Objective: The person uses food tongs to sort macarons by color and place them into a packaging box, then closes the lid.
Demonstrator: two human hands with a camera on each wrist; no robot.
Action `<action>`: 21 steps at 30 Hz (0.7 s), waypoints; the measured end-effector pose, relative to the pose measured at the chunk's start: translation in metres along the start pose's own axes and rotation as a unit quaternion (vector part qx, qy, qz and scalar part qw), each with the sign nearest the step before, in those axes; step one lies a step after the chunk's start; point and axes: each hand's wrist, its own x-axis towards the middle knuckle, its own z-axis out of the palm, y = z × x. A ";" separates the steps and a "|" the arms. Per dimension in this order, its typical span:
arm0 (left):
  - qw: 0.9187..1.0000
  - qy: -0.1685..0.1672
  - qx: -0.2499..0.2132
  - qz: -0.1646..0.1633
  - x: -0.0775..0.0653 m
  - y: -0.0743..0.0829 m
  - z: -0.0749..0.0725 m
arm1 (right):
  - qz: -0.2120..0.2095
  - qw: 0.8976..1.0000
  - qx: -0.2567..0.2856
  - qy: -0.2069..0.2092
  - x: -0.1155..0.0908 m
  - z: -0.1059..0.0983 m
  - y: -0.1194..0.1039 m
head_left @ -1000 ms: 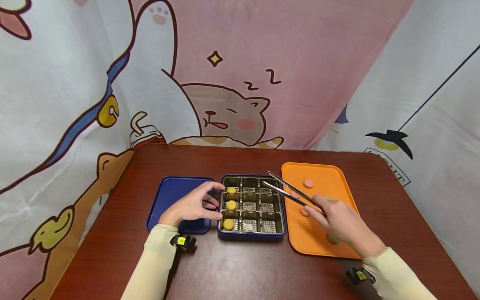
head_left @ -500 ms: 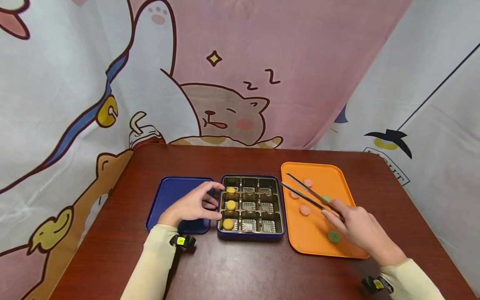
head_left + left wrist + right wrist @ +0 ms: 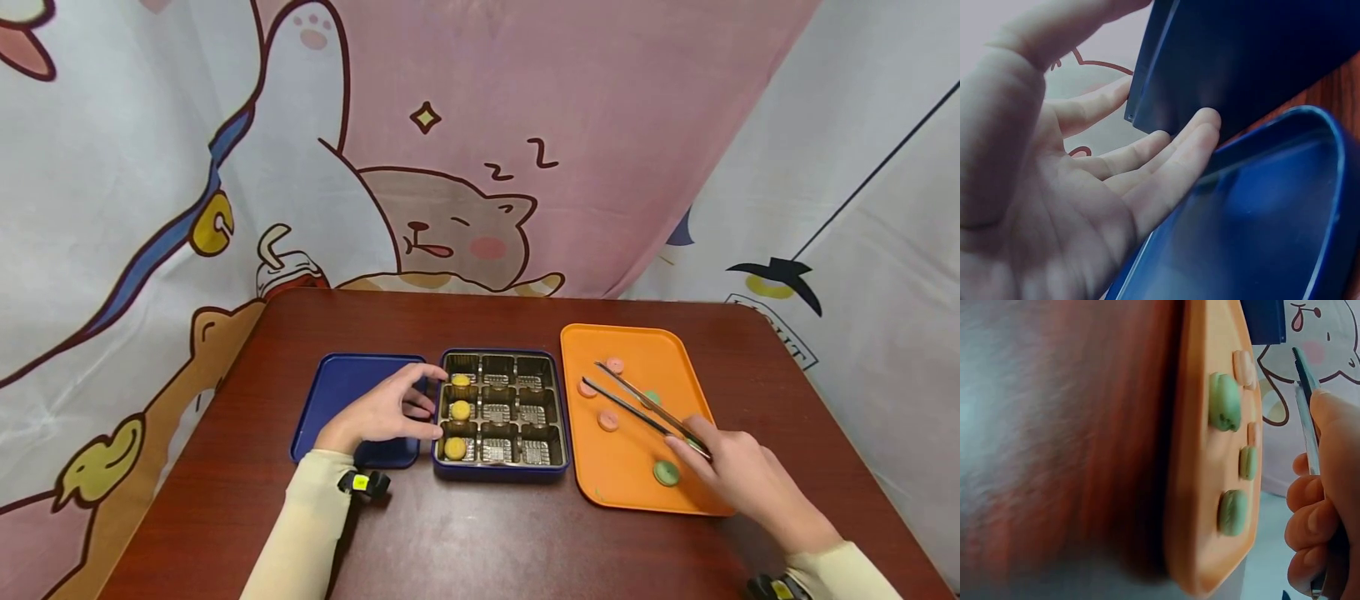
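A blue box (image 3: 501,475) with a gold-coloured divided insert stands in the middle of the table in the head view. Three yellow macarons (image 3: 461,410) sit in its left column, one per compartment. My left hand (image 3: 382,412) rests its fingertips along the box's left side, fingers loosely extended; the left wrist view shows them against the blue wall (image 3: 1235,56). With my right hand (image 3: 738,475) I grip metal tongs (image 3: 630,409), their tips spread apart over the orange tray (image 3: 618,475) with nothing between them. Pink macarons (image 3: 608,420) and green macarons (image 3: 666,473) lie there.
Left of the box lies a blue lid-like tray (image 3: 352,375), partly beneath my left hand. The dark wooden table (image 3: 480,533) ends at a cartoon-printed curtain (image 3: 637,125) behind it.
My right hand has carried the tongs right and toward me, from over the box's right side to over the orange tray. My left hand and the box have stayed put.
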 end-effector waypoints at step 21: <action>1.000 0.001 0.000 0.000 0.000 -0.001 0.000 | 0.021 0.999 -0.015 -0.046 -0.033 0.006 0.013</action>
